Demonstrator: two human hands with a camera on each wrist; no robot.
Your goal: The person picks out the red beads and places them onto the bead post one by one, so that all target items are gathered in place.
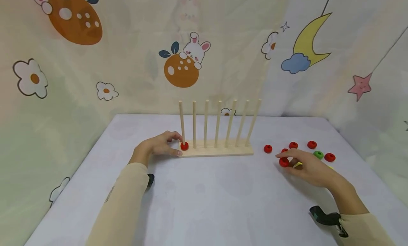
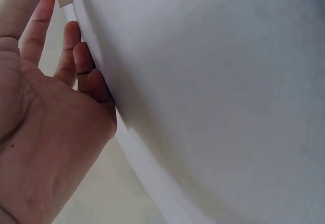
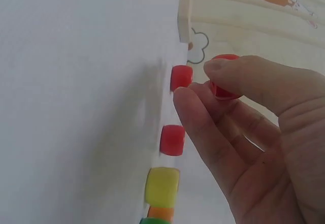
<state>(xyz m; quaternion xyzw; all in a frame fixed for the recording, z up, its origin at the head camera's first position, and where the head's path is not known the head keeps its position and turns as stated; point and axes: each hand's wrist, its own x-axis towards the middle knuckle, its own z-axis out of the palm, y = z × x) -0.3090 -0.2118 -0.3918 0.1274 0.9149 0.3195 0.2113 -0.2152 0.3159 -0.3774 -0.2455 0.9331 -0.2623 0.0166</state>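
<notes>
Left hand (image 1: pixel 159 144), fingers loosely spread, at end of rack (image 1: pixel 216 151); right hand (image 1: pixel 311 167) pinching red bead (image 1: pixel 283 162) above desk (image 1: pixel 216 200). Only head view shows second bead (image 1: pixel 184 146) around leftmost peg (image 1: pixel 182 118). Rack pale wood; beads smooth, rounded.

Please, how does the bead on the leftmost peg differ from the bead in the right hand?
The peg bead is threaded on the leftmost peg; the held bead is on no peg. The peg bead sits low on the rack, while the held bead is pinched by the right hand. Both are red and rounded.
</notes>
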